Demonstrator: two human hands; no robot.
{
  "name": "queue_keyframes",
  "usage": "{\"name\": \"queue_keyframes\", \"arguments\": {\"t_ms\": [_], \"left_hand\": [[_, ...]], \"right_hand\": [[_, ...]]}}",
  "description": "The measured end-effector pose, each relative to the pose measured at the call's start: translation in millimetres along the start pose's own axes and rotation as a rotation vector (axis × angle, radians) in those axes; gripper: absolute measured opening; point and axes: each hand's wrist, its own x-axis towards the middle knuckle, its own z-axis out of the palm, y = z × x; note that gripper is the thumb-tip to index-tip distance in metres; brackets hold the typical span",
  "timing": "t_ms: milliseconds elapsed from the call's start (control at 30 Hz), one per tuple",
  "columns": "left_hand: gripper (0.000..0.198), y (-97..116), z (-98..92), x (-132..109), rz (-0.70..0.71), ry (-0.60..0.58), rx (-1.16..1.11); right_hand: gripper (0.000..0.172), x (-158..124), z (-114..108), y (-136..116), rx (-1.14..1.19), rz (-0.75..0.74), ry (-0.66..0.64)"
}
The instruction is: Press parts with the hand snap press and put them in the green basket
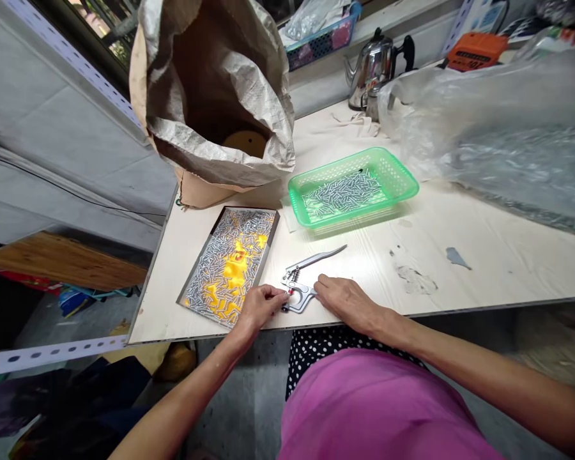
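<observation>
Silver snap pliers (301,295) with a coil spring lie near the table's front edge, upper handle (319,257) raised away from the lower one. My right hand (347,303) is closed round the lower handle, which its fingers mostly hide. At the jaws, beside a small red part (291,291), my left hand (262,308) pinches with thumb and forefinger; what sits between the fingertips is too small to tell. Just left of this hand is a shallow tray (268,246) of small silver metal pieces over a yellow-patterned bottom.
Beyond the pliers stands a green plastic basket (311,220) with similar silver pieces. A large open paper sack (158,137) is at the back left. A bulky clear plastic bag (498,128) fills the right side. Farther back are a metal kettle (376,67) and an orange box (476,51).
</observation>
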Motion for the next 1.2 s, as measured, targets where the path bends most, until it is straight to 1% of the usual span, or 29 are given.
{"name": "queue_keyframes", "arguments": {"t_ms": [167,300,400,500,600,733,867,900,933,1000,1067,1133,1200], "left_hand": [[0.039,1.4,3.1,2.8,-0.024,0.01,0.08],[0.036,1.7,2.1,5.3,-0.037,-0.007,0.144],[0.037,-0.2,-0.3,8.6,-0.051,-0.065,0.165],[0.043,-1.8,-3.4,12.2,-0.086,-0.155,0.165],[0.047,-1.0,-5.5,14.8,-0.11,-0.218,0.159],[0.047,3.1,-5.4,14.6,-0.133,-0.25,0.133],[0.046,4.3,-5.0,11.2,-0.156,-0.256,0.141],[0.047,3.8,-5.1,10.3,-0.158,-0.26,0.146],[0.047,3.0,-5.3,9.3,-0.158,-0.264,0.151],[0.049,1.4,-5.7,7.5,-0.155,-0.278,0.163],[0.05,0.3,-5.7,5.5,-0.151,-0.297,0.176],[0.051,0.3,-5.0,2.9,-0.154,-0.3,0.179],[0.051,1.6,-3.9,-0.4,-0.166,-0.295,0.182]], "right_hand": [[0.016,0.0,2.5,1.2,0.018,-0.005,0.029],[0.015,-0.1,4.6,1.9,0.037,0.002,0.041],[0.015,-1.1,5.2,2.4,0.047,-0.005,0.046],[0.015,-1.7,4.6,2.6,0.049,-0.012,0.054],[0.015,-1.6,4.3,2.1,0.054,-0.007,0.058],[0.016,-2.2,0.7,0.0,0.072,-0.003,0.039],[0.011,-4.7,-12.9,0.8,0.083,-0.001,0.05],[0.016,-4.9,-17.0,2.4,0.08,-0.001,0.072],[0.027,-4.7,-20.9,4.5,0.072,-0.001,0.099],[0.055,-2.9,-27.0,9.9,0.044,0.001,0.138],[0.075,0.4,-30.8,15.4,0.013,-0.001,0.115],[0.083,4.2,-33.2,19.1,-0.004,-0.006,0.062],[0.083,7.2,-35.0,20.2,-0.012,-0.011,0.046]]}}
